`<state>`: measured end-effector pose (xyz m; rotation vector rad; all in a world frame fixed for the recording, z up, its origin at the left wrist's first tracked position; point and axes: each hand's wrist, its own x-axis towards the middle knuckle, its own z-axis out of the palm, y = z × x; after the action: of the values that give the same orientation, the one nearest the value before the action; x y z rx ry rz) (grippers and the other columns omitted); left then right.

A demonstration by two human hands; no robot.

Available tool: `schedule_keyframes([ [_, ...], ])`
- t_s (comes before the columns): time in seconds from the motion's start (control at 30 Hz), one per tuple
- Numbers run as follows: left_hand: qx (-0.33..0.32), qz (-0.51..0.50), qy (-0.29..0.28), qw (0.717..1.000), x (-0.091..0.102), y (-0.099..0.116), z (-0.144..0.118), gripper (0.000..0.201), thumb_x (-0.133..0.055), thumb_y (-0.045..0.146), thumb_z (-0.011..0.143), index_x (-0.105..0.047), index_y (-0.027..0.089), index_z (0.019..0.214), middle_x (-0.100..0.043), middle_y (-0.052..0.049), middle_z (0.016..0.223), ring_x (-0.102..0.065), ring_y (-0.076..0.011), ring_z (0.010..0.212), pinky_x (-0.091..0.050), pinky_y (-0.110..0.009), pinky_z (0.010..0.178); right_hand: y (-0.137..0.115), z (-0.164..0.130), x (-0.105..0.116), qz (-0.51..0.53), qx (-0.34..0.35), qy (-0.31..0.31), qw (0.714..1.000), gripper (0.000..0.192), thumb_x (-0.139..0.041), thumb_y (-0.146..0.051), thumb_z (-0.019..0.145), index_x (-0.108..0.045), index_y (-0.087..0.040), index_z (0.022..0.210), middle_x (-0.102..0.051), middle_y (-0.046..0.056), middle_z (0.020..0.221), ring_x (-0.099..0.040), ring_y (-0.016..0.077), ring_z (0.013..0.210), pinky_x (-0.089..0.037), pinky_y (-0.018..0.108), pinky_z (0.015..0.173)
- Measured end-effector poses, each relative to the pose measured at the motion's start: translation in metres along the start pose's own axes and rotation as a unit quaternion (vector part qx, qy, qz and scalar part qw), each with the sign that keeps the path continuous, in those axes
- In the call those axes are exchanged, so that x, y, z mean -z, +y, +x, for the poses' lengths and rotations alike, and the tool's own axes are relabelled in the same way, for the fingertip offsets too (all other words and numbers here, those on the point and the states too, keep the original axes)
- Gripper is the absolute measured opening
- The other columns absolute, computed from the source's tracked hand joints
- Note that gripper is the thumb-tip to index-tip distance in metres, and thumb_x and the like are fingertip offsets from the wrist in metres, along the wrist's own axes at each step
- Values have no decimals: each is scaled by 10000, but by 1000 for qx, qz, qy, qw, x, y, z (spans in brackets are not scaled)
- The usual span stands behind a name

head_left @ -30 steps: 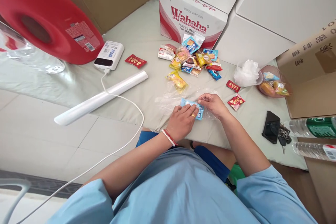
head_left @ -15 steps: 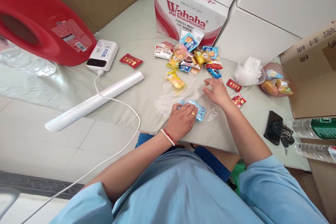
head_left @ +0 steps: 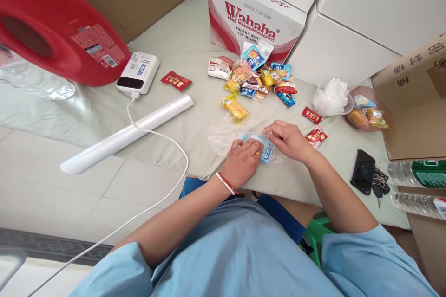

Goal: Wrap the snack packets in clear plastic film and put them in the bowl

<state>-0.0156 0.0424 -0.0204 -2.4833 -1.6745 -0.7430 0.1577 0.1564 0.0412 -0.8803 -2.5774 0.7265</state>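
My left hand (head_left: 243, 160) lies palm down with its fingers stretched over a blue snack packet (head_left: 267, 152), pressing it flat near the front edge. Under and around the packet spreads a clear plastic bag (head_left: 223, 137), crumpled on its left side. My right hand (head_left: 288, 139) is beside the packet's right end, its fingers curled in a pinch at the bag's edge. A yellow snack packet (head_left: 234, 107) rests just beyond the bag. Two red snack packets (head_left: 311, 115) lie past my right hand.
A heap of wrapped snacks (head_left: 256, 76) sits before the Wahaba carton (head_left: 251, 23). To the right are a pink bowl (head_left: 362, 123), a black phone (head_left: 363, 171) and keys (head_left: 379, 183). Leftward are a white tube (head_left: 128, 133), a white device (head_left: 139, 72) and a red jug (head_left: 69, 32).
My right hand has come down and left to the bag's edge, and its spread fingers have curled in. My left hand stays on the blue packet.
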Motion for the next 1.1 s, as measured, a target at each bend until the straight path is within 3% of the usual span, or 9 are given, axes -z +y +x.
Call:
schedule_keyframes([
  [0.17, 16, -76, 15, 997, -3, -9, -11, 248, -491, 173, 1022, -709, 190, 1140, -769, -96, 1142, -693, -218, 1131, -462, -446, 1026, -16, -47, -48, 44, 26, 15, 999, 428, -463, -217, 1054, -594, -274, 1457, -578, 25, 865, -588, 160, 744, -504, 268, 696],
  [0.37, 21, -216, 122, 969, -11, -22, -28, 262, -516, 108, 956, -719, 232, 1065, -775, -53, 1172, -642, -218, 1298, -432, -506, 1190, -23, -62, -93, 78, 10, 72, 994, 531, -438, -244, 1075, -421, -349, 1596, -595, 55, 1013, -619, 192, 914, -555, 329, 844],
  [0.47, 129, -269, 189, 935, -6, -33, -32, 194, -534, 137, 946, -694, 235, 994, -763, -46, 1106, -639, -223, 1289, -497, -472, 1126, -24, -61, -98, 60, -1, 64, 996, 494, -412, -230, 1075, -499, -331, 1551, -549, 43, 933, -588, 186, 852, -542, 305, 788],
  [0.57, 313, -246, 248, 883, 3, -55, -31, 116, -578, 259, 935, -659, 226, 1011, -718, -72, 1130, -652, -237, 1194, -512, -451, 1073, -23, -59, -99, 24, -5, 34, 999, 463, -398, -205, 1064, -606, -314, 1462, -492, 28, 874, -522, 172, 760, -500, 283, 713],
  [0.67, 436, -203, 190, 856, 14, -76, -21, 409, -505, 463, 981, -605, 175, 1252, -660, -163, 1302, -589, -299, 1284, -446, -499, 1124, -23, -56, -97, 8, -22, 7, 1000, 457, -420, -187, 1045, -646, -329, 1415, -484, 19, 878, -493, 166, 739, -473, 278, 696],
  [0.83, 412, -161, -38, 896, 30, -85, 8, 800, -637, 660, 830, -544, 95, 1390, -697, -223, 1255, -578, -424, 1291, -408, -573, 1105, -23, -50, -89, 9, -25, -37, 999, 474, -453, -156, 1012, -658, -330, 1402, -520, 29, 908, -527, 175, 793, -479, 275, 719],
  [0.93, 392, -209, -96, 891, 36, -81, 18, 469, -737, 465, 733, -684, 144, 1070, -742, -105, 954, -689, -313, 972, -519, -430, 915, -23, -49, -84, 3, -14, -50, 999, 505, -457, -110, 987, -661, -306, 1406, -538, 41, 951, -555, 176, 815, -483, 280, 731],
  [1.0, 387, -273, -66, 878, 39, -74, 21, 206, -677, 316, 732, -670, 179, 886, -682, -17, 788, -648, -208, 765, -520, -332, 758, -23, -48, -83, 12, -10, -54, 998, 503, -475, -92, 974, -678, -303, 1382, -545, 41, 965, -574, 175, 830, -490, 283, 755],
  [1.1, 326, -336, 1, 884, 39, -53, 24, 133, -583, 171, 724, -652, 190, 837, -632, 20, 745, -593, -150, 700, -500, -278, 694, -24, -45, -84, 19, -14, -66, 998, 486, -486, -69, 950, -715, -292, 1316, -580, 45, 980, -596, 180, 846, -507, 291, 782],
])
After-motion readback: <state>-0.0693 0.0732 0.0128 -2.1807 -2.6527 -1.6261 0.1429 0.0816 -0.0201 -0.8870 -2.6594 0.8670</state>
